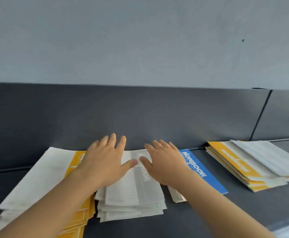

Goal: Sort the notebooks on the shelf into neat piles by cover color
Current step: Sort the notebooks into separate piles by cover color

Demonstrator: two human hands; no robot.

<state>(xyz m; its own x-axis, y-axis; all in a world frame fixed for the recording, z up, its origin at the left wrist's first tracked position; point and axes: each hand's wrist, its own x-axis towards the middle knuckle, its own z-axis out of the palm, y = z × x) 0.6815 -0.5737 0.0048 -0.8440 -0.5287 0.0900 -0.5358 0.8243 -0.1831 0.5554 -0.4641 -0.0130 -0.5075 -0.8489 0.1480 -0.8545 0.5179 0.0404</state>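
Note:
A pile of grey-and-white notebooks (133, 194) lies in the middle of the dark shelf (208, 212). My left hand (104, 162) lies flat with straight fingers over its left part. My right hand (164, 164) lies flat with spread fingers over its right part, thumbs almost meeting. A blue notebook (203, 170) lies just right of that pile, partly under my right hand. A slumped pile of yellow-and-white notebooks (42, 177) lies to the left, partly hidden by my left forearm. Another yellow-and-white pile (253, 165) sits at the far right.
The shelf's dark back panel (140, 114) rises right behind the piles, with a pale wall above. A vertical seam (260, 114) divides the panel at the right. Bare shelf surface shows in front of the blue notebook and between it and the right pile.

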